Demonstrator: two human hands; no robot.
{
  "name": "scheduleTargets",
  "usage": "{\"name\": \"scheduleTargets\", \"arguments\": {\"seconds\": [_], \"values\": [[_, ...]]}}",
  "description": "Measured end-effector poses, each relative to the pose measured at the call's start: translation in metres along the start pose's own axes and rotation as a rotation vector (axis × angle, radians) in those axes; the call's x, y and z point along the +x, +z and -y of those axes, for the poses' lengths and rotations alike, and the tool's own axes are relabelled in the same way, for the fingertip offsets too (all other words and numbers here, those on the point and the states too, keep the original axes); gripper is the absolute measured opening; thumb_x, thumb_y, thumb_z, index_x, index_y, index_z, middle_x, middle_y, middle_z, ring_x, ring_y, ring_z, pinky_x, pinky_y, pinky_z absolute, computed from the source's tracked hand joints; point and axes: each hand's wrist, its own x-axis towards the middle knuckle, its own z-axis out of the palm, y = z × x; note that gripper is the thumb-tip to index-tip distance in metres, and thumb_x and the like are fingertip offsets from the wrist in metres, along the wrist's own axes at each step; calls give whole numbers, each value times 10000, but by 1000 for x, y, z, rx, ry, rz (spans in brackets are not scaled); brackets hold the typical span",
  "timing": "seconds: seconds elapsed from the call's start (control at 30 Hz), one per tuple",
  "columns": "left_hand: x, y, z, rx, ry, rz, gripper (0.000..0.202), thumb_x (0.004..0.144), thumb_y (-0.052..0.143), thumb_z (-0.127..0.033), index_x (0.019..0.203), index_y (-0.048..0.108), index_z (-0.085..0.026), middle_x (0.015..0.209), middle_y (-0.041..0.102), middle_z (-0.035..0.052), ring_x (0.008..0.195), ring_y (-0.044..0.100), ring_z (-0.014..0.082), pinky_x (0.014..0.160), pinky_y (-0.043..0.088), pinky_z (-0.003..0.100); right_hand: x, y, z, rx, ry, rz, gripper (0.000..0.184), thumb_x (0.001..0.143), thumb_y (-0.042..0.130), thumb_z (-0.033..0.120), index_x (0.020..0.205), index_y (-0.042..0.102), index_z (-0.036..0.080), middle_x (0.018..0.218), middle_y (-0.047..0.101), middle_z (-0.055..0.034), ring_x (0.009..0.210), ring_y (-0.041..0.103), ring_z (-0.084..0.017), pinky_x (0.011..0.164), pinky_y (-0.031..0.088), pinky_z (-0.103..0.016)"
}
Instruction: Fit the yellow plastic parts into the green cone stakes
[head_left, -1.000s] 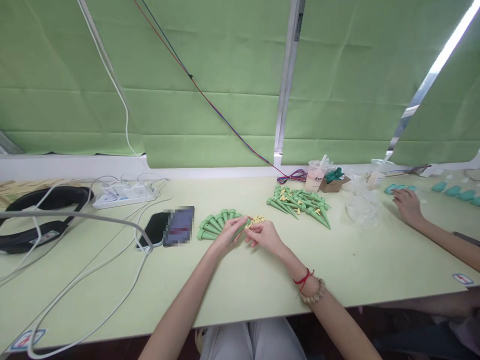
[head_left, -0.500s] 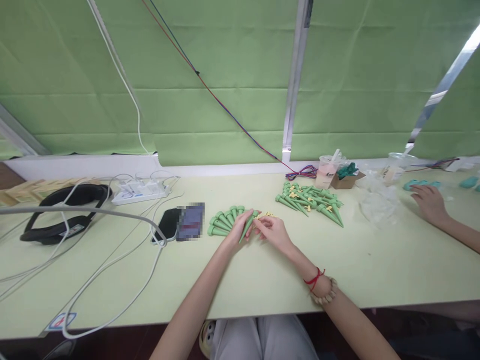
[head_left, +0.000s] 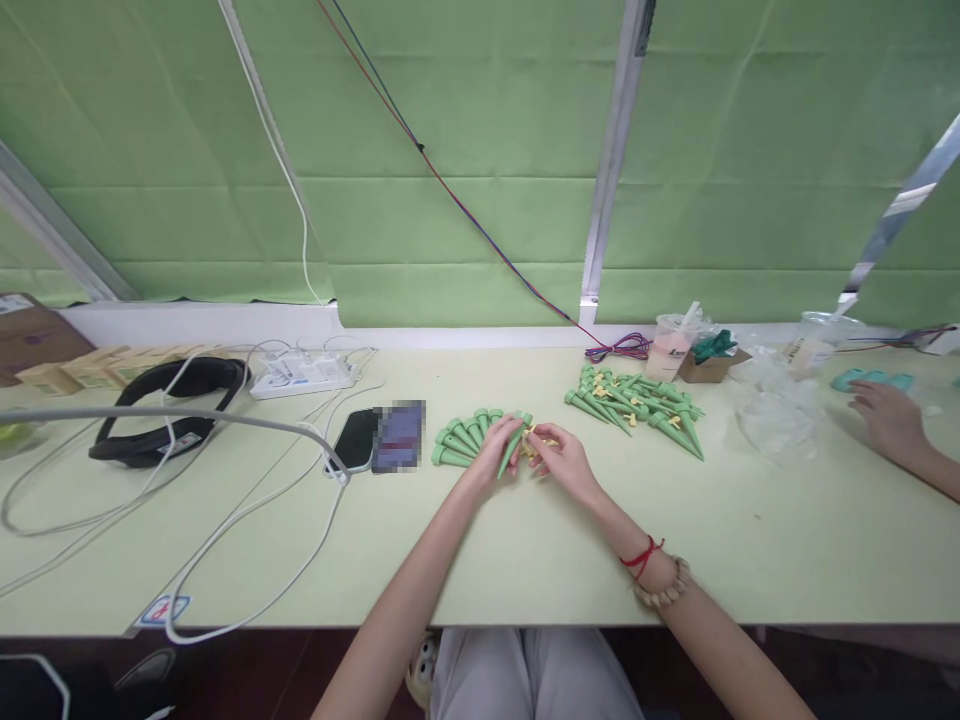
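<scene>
My left hand (head_left: pixel 492 450) is closed round a green plastic watering spike (head_left: pixel 511 450), its tip slanting down toward me and its wide cap at the top. Close beside it, the fingers of my right hand (head_left: pixel 567 465) pinch a small yellow valve (head_left: pixel 527 434) at the spike's cap end. Whether the valve sits in the cap I cannot tell. More yellow pieces lie partly hidden behind my right fingers. Left of my left hand, several green spikes (head_left: pixel 459 440) are fanned out on the table. A heap of green spikes with yellow valves (head_left: pixel 630 395) lies to the right.
Two phones (head_left: pixel 356 440) lie left of the fan, near loose white cables, a power strip (head_left: pixel 304 374) and a black headband-like device (head_left: pixel 169 450). Behind the heap stand a drink cup (head_left: pixel 670 350) and a small cardboard box (head_left: pixel 712 366). Another person's hand (head_left: pixel 889 420) rests at far right.
The view has turned slightly left, so the scene sits further right. The yellow valve in my right fingers now shows against the spike's cap end. My left hand keeps its hold.
</scene>
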Motion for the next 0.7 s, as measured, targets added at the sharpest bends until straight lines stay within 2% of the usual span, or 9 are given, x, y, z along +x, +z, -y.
{"name": "scheduleTargets", "arguments": {"seconds": [0.13, 0.23, 0.37, 0.57, 0.7], "values": [[-1, -1, 1, 37, 35, 33, 637, 747, 511, -376, 1277, 300, -94, 375, 408, -89, 265, 341, 105, 295, 251, 204, 3, 1, 1, 76, 65, -22, 349, 680, 621, 435, 879, 584, 151, 880, 621, -54, 544, 607, -113, 395, 469, -194], [-1, -1, 2, 46, 39, 52, 627, 739, 504, -322, 1288, 311, -89, 384, 415, -81, 271, 346, 97, 299, 244, 199, 5, 0, -1, 102, 79, -42, 367, 661, 641, 432, 884, 586, 145, 848, 621, -49, 548, 603, -107, 401, 473, -186], [2, -2, 0, 80, 22, 1, 679, 730, 536, -336, 1320, 305, -93, 385, 427, -73, 281, 377, 96, 309, 243, 199, 8, -2, -2, 152, 68, -51, 395, 628, 663, 443, 873, 578, 145, 840, 614, -45, 541, 593, -104, 403, 480, -192], [4, -6, -7, 156, 71, 14, 590, 693, 616, -454, 1181, 513, -139, 402, 433, -60, 291, 399, 70, 318, 232, 186, 14, -10, -3, 217, 48, -198, 477, 584, 682, 461, 915, 543, 147, 852, 607, -46, 514, 563, -89, 406, 461, -189], [5, -10, -7, 133, 102, -56, 500, 685, 616, -446, 1079, 559, -144, 412, 415, -68, 294, 404, 68, 315, 228, 184, 20, -17, -3, 294, 78, -292, 445, 575, 682, 422, 895, 540, 148, 821, 605, -36, 491, 538, -67, 404, 435, -173]]}}
